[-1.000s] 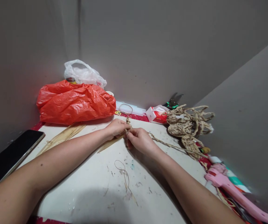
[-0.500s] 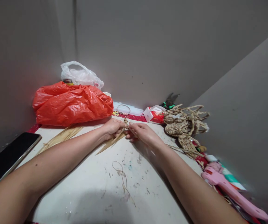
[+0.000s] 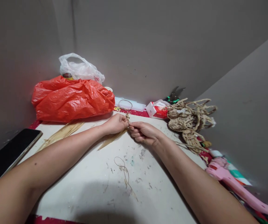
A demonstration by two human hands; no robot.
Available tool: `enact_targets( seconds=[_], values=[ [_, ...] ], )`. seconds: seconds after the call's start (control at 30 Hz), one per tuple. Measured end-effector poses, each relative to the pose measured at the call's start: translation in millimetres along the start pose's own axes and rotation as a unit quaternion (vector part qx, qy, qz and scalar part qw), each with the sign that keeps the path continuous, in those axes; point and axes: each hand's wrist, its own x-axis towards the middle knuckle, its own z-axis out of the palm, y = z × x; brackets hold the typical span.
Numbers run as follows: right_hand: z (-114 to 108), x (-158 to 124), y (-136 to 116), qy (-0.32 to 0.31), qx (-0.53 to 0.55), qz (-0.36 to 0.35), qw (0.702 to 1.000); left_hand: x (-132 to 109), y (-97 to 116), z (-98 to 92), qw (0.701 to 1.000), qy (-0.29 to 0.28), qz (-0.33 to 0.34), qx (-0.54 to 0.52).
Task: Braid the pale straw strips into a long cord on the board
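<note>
Far out to the left of the left hand, a phone (image 3: 11, 157) lies beside the forearm; a careless elbow could nudge it. Nearer that hand are loose, dry strips (image 3: 62, 134), partly hidden by the forearm, which could drag them. Just beyond the hand bulges a red bag (image 3: 73, 101); if it sagged forward, I'd expect it to crowd the knuckles.

The left hand (image 3: 116, 123) has its fingers curled in, pinching a twisted fibre piece (image 3: 127, 116) whose knobbly end pokes up past the fingertips. A flat strip (image 3: 112, 140) slants down beneath this hand. It looks papery, so a hard, uneven pull might split it. Nearer the person than both hands, a loose thread (image 3: 128, 178) could catch on a lowered arm.

The right hand (image 3: 145, 132), thumb and forefinger together, pinches at the same piece, right against the left fingertips. With so little to grip, a slip there could let the twist loosen. Right of that hand sits a cord bundle (image 3: 182, 123); a trailing cord (image 3: 185, 147) runs behind the right forearm, where I lose it, and could snag. Farther right, the forearm could bump a pink tool (image 3: 238, 186).
</note>
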Motion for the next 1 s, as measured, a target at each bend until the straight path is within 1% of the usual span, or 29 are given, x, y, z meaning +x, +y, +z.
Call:
enact_targets(
  seconds=[0.07, 0.2, 0.3, 0.4, 0.47, 0.53, 0.6, 0.63, 0.73, 0.77, 0.8, 0.87, 0.93, 0.97, 1.0],
  values=[
    [3.2, -1.0, 1.3, 0.026, 0.006, -0.011, 1.000, -1.4, 3.7, -2.1, 0.999, -0.015, 0.001, 0.030],
    [10.8, -3.4, 3.3, 0.085, -0.010, -0.048, 0.995, -8.1, 17.9, -5.4, 0.996, -0.043, -0.031, 0.076],
    [15.1, -2.9, 5.1, 0.104, 0.004, -0.068, 0.992, -14.3, 27.4, -1.8, 0.994, -0.037, -0.061, 0.088],
    [18.1, -1.6, 6.9, 0.097, 0.035, -0.066, 0.992, -19.7, 30.1, 7.1, 0.992, -0.009, -0.081, 0.094],
    [20.0, -1.2, 8.1, 0.092, 0.048, -0.059, 0.993, -22.5, 28.2, 13.8, 0.989, 0.021, -0.061, 0.131],
    [21.5, -1.2, 9.2, 0.102, 0.047, -0.061, 0.992, -24.7, 25.5, 19.5, 0.981, 0.050, -0.027, 0.183],
    [22.0, -1.6, 9.4, 0.117, 0.038, -0.067, 0.990, -26.6, 24.4, 22.5, 0.976, 0.060, -0.006, 0.209],
    [21.6, -2.0, 9.1, 0.119, 0.034, -0.069, 0.990, -27.0, 24.9, 22.4, 0.977, 0.056, -0.005, 0.208],
    [17.5, -4.5, 5.9, 0.095, 0.035, -0.065, 0.993, -24.2, 28.9, 14.3, 0.983, 0.021, -0.027, 0.180],
    [15.3, -5.5, 4.5, 0.082, 0.036, -0.061, 0.994, -21.7, 29.8, 9.6, 0.984, 0.019, -0.029, 0.174],
    [13.0, -6.5, 3.1, 0.070, 0.037, -0.057, 0.995, -18.6, 29.9, 4.5, 0.985, 0.029, -0.022, 0.171],
    [8.3, -7.7, 1.2, 0.049, 0.036, -0.049, 0.997, -11.7, 26.8, -4.3, 0.982, 0.079, 0.006, 0.169],
    [4.0, -7.5, 0.8, 0.030, 0.035, -0.045, 0.998, -6.3, 20.8, -8.2, 0.980, 0.114, 0.021, 0.162],
    [2.2, -7.1, 1.0, 0.023, 0.034, -0.045, 0.998, -4.7, 17.5, -7.8, 0.982, 0.109, 0.019, 0.155],
    [0.6, -6.4, 1.4, 0.018, 0.033, -0.046, 0.998, -4.0, 14.8, -6.2, 0.985, 0.089, 0.013, 0.144]
  ],
)
